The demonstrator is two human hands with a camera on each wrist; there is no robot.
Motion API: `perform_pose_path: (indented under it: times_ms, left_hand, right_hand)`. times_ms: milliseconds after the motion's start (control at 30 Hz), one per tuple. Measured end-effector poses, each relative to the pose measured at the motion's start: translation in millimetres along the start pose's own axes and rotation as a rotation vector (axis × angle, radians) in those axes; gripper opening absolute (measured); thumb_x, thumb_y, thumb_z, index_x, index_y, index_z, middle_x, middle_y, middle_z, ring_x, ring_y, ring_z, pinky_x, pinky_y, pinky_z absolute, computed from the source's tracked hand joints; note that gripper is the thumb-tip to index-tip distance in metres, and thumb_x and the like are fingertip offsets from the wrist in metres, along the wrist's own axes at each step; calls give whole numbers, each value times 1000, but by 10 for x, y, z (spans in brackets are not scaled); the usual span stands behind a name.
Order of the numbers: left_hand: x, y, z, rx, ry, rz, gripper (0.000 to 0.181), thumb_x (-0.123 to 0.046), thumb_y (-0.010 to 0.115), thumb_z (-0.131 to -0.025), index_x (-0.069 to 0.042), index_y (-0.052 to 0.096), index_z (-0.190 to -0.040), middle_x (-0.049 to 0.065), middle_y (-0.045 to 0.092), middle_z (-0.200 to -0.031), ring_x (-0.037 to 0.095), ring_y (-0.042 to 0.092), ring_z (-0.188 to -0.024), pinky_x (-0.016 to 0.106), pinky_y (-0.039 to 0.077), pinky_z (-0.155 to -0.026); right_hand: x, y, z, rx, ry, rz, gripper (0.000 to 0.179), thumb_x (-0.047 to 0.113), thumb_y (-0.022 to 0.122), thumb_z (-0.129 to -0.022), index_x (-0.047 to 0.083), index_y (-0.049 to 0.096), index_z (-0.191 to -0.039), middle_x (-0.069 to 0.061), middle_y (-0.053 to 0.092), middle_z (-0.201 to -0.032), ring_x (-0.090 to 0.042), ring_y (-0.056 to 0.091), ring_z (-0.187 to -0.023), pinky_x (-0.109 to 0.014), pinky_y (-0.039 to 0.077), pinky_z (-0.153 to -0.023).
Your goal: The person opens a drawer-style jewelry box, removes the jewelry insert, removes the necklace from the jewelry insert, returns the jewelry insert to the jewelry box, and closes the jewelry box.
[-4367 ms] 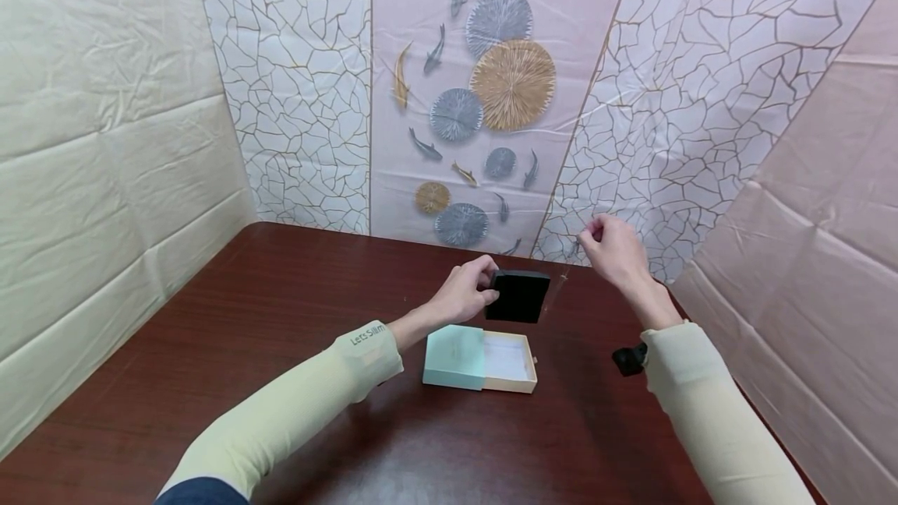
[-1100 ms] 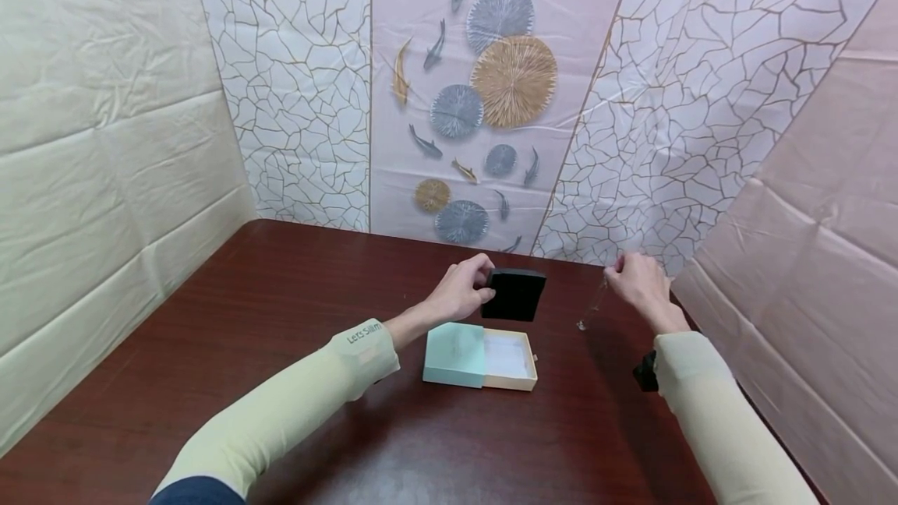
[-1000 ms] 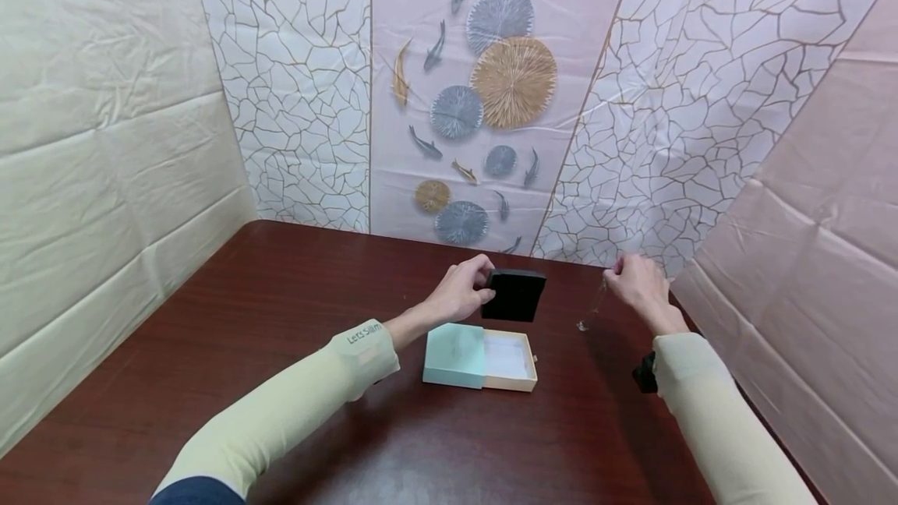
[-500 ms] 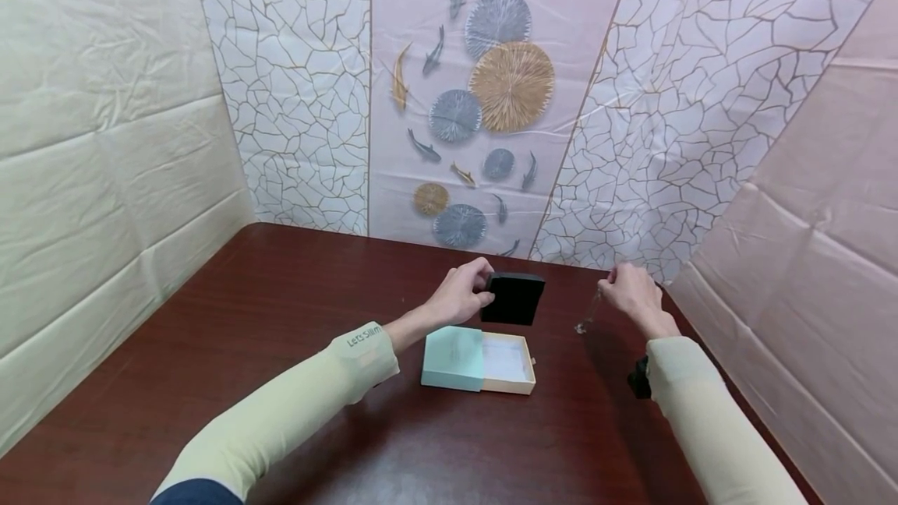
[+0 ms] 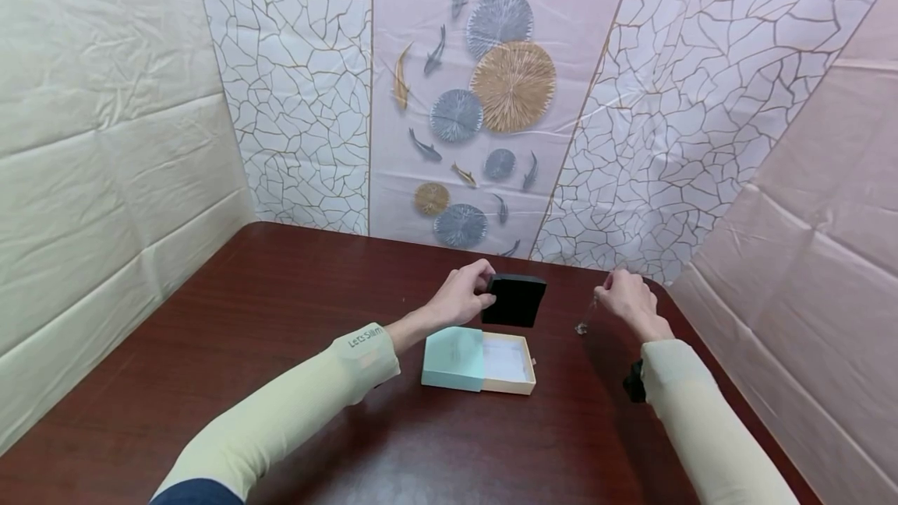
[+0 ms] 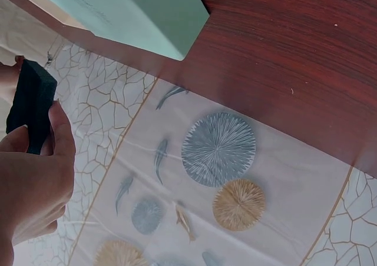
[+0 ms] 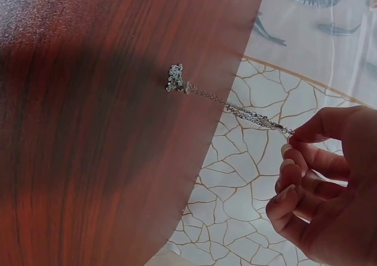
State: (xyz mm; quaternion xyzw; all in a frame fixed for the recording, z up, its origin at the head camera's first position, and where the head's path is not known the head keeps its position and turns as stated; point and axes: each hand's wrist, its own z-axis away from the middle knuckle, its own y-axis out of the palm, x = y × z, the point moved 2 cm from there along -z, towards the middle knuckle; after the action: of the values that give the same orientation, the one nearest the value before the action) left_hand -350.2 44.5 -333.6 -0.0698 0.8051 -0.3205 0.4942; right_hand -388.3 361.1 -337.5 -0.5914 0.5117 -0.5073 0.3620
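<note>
My left hand (image 5: 459, 296) pinches a square black foam pad (image 5: 514, 302) by its left edge, thumb in front, and holds it upright above the box. To the right, near the table's back right corner, my right hand (image 5: 627, 299) pinches one end of a thin silver chain necklace (image 7: 253, 116) between thumb and forefinger. The chain slants down from the fingertips, and its lower end gathers in a small bunch at the tabletop. Under the pad sits a turquoise box sleeve (image 5: 453, 359), with its cream drawer (image 5: 529, 372) pulled partway out to the right, showing a white lining.
All of this is on or over a dark red wooden table (image 5: 295, 318). Behind it hangs a patterned cloth (image 5: 302, 84) with fish and round motifs, and plain pale cloths stand at both sides. A dark device (image 5: 634, 382) sits at my right wrist.
My right hand has moved from beside the pad to the right and down, lowering the necklace until its end bunches at the table. Left hand, pad and box stay almost in place.
</note>
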Motion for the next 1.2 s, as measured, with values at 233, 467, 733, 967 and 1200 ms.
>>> perform_pose_path:
  times_ms: [233, 467, 733, 967, 1200]
  left_hand:
    - [9, 0, -4, -1, 2, 3, 19, -5, 66, -89, -7, 58, -106, 13, 73, -97, 23, 68, -95, 33, 50, -83]
    - [18, 11, -1, 3, -2, 2, 19, -4, 65, -89, -7, 58, -106, 12, 73, -97, 23, 68, -94, 33, 50, -83]
    - [23, 10, -2, 5, -2, 1, 18, -4, 66, -89, -7, 58, -105, 12, 74, -97, 23, 68, -93, 31, 50, -80]
    - [25, 10, 6, 7, 1, -7, 19, -6, 65, -90, -8, 58, -107, 12, 72, -99, 23, 67, -96, 31, 50, -80]
    - [38, 25, 5, 16, -1, 14, 18, -5, 65, -89, -8, 58, -106, 12, 73, -97, 22, 68, -94, 29, 49, -79]
  right_hand:
    - [-17, 32, 1, 29, 8, 8, 24, 23, 51, -88, 10, 52, -68, -3, 47, -61, -21, 46, -58, -33, 33, -53]
    - [-52, 99, 15, 68, 13, 1, 21, 24, 54, -89, 7, 59, -79, -8, 58, -74, -24, 53, -65, -36, 37, -57]
    - [-56, 148, 30, 85, 4, -7, 23, 23, 54, -91, 8, 56, -73, -2, 48, -62, -20, 46, -58, -34, 33, -54]
    - [-57, 174, 45, 137, 14, -28, 19, 22, 53, -88, 8, 63, -79, -10, 61, -75, -25, 56, -68, -38, 39, -60]
    - [-65, 203, 77, 207, 26, -36, 19, 21, 52, -86, 10, 67, -88, -14, 68, -91, -29, 62, -80, -44, 45, -63]
